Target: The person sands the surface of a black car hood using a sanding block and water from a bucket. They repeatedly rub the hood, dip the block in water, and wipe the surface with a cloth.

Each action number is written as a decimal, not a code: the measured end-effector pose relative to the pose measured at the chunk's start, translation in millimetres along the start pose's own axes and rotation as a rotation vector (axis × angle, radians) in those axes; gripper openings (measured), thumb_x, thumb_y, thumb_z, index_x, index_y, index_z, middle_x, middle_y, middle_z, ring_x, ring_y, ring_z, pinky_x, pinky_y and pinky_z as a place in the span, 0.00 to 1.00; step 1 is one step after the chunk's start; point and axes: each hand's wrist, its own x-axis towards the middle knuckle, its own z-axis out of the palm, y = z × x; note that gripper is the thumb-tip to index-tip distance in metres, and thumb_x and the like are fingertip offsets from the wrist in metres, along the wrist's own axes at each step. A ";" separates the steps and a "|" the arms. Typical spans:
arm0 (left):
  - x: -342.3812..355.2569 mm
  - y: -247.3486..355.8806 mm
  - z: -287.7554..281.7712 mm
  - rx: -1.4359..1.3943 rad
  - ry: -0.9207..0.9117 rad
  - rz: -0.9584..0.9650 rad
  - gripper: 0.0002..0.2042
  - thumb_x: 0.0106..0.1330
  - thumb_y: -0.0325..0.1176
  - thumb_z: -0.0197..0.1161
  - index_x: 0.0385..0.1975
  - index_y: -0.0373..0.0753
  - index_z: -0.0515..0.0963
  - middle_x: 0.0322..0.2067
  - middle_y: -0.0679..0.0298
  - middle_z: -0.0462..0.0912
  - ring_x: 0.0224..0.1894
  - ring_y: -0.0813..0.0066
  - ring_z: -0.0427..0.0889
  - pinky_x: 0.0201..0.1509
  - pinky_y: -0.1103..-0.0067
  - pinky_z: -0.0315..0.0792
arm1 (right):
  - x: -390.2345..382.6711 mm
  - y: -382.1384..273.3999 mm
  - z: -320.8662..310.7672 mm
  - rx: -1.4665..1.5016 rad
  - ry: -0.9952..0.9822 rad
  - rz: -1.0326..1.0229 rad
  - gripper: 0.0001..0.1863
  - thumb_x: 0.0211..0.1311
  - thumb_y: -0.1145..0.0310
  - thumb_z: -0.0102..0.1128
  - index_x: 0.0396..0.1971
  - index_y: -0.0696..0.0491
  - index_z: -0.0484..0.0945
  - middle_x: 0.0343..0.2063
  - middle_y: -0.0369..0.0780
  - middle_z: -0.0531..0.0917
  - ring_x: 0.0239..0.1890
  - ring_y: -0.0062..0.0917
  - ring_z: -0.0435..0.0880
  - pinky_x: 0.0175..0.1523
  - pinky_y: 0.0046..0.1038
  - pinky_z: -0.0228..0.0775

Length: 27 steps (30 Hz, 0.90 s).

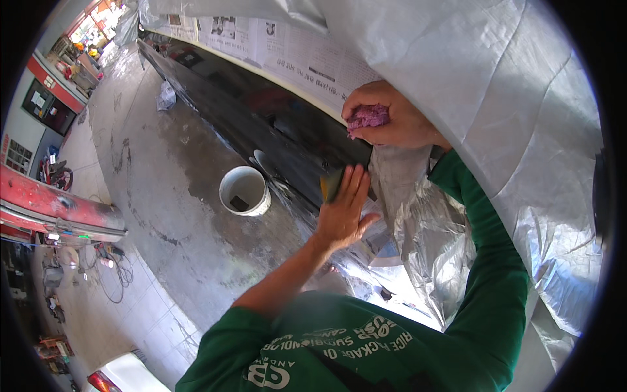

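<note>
Sandpaper, a small yellow-backed piece, sits flat under my left hand, fingers spread so the palm presses it evenly against the glossy black panel. My right hand is closed around a crumpled purple rag, kept just above, at the panel's masked edge. Newspaper and silver sheeting shield the body above. A white bucket stands on the wet concrete floor, near enough to reach.
</note>
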 end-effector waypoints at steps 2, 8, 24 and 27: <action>30.0 -5.8 -4.1 -0.018 -0.007 -0.008 0.42 0.73 0.57 0.60 0.74 0.25 0.63 0.78 0.40 0.58 0.82 0.43 0.53 0.80 0.64 0.62 | -1.4 0.7 -2.5 0.003 0.008 0.005 0.15 0.54 0.71 0.78 0.42 0.54 0.85 0.40 0.39 0.88 0.44 0.31 0.86 0.54 0.32 0.75; 14.7 -25.8 7.5 0.011 -0.008 -0.025 0.40 0.78 0.58 0.53 0.78 0.31 0.60 0.80 0.45 0.56 0.84 0.49 0.51 0.80 0.65 0.62 | -4.1 -2.8 1.6 -0.069 0.031 -0.004 0.14 0.55 0.71 0.77 0.42 0.53 0.85 0.39 0.39 0.88 0.43 0.32 0.86 0.53 0.32 0.76; 50.2 -51.9 -5.3 -0.035 0.064 -0.199 0.48 0.71 0.55 0.64 0.81 0.31 0.49 0.82 0.43 0.45 0.85 0.46 0.43 0.84 0.60 0.52 | -5.3 -10.1 -1.4 -0.064 0.013 0.003 0.14 0.56 0.76 0.76 0.42 0.55 0.82 0.36 0.40 0.86 0.40 0.32 0.86 0.47 0.31 0.77; 98.2 -155.6 -53.2 -0.071 0.310 -0.461 0.40 0.79 0.53 0.55 0.80 0.31 0.52 0.81 0.41 0.49 0.84 0.48 0.46 0.85 0.63 0.51 | 5.7 -16.7 1.3 -0.053 -0.019 0.007 0.14 0.56 0.77 0.76 0.42 0.55 0.82 0.36 0.40 0.86 0.40 0.31 0.86 0.47 0.30 0.77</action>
